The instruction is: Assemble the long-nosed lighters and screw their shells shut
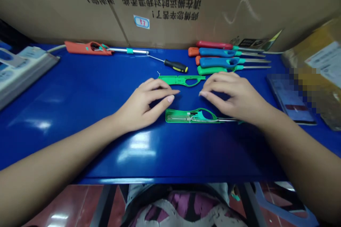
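Observation:
My left hand [147, 104] hovers over the blue table, its index finger and thumb stretched out toward the middle with nothing visible between them. Facing it, my right hand [231, 94] has bent, loosely spread fingers, with thumb and index tips close together; I see nothing held. Behind the fingertips lies an empty green lighter shell half [183, 80]. Nearer me rests the other green lighter half [191, 116], hollow side up, with the inner parts, a teal trigger and a metal tube in it. My right hand partly covers the tube's end.
A screwdriver [176, 65] and an orange lighter [89, 48] lie at the back. Several coloured lighters [218, 62] are stacked back right. A cardboard box [165, 32] walls off the rear. On the right are a flat packet [293, 103] and a taped parcel [317, 53]; left, a power strip [23, 71].

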Available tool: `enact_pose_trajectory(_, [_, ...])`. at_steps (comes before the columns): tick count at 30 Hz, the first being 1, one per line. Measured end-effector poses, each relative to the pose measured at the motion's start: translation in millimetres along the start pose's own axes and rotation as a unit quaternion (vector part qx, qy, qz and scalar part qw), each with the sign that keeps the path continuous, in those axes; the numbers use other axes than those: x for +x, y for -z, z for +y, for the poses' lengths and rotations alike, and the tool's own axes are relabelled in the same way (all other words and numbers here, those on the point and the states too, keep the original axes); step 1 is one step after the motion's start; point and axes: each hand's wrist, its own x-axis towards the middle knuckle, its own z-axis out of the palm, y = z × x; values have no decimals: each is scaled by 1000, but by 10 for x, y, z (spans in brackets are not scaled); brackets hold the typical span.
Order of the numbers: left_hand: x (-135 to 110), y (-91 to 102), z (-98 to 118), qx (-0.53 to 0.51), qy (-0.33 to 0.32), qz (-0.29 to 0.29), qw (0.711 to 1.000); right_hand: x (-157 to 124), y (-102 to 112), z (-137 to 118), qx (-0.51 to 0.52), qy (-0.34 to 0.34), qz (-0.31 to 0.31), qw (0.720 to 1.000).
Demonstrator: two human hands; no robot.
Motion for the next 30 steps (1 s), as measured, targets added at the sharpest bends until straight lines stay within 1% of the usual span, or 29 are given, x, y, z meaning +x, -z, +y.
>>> enact_pose_trajectory(1, [18,19,-33,32,-3,29,999,6,6,48,-16,-18,39,999])
enact_pose_trajectory(3, [52,56,-109,98,4,69,993,7,5,148,-36,-48,74,995])
enact_pose_trajectory(4, [65,72,-148,127,14,78,989,3,-2,191,-44,-57,82,994])
enact_pose_trajectory(6, [77,96,-215,167,41,57,983,-16,-29,238,-59,-77,82,992])
enact_pose_trajectory(7, [75,102,-239,175,53,30,983,-27,-48,237,-73,-86,73,991])
enact_pose_trajectory(10, [56,107,-256,171,68,-17,983,-62,-113,145,-112,-116,36,986])
enact_pose_trajectory(13, [54,110,-214,147,68,-33,986,-84,-163,34,-138,-121,-7,983])
enact_pose_trajectory(15, [74,118,-183,131,60,-38,989,-89,-181,12,-132,-113,-17,985])
enact_pose_trajectory(17, [103,135,-160,114,53,-37,991,-92,-187,35,-106,-107,-2,989])
enact_pose_trajectory(20, [134,177,-126,76,53,-25,995,-100,-182,98,-68,-106,44,991])
enact_pose_trajectory(24, [118,204,-54,-2,77,14,997,-105,-166,147,-28,-91,81,992])
enact_pose_trajectory(27, [84,144,-15,-79,110,52,989,-95,-161,160,30,-78,106,991])
enact_pose_trajectory(30, [72,52,-13,-165,147,72,973,-96,-143,154,51,-93,109,988])
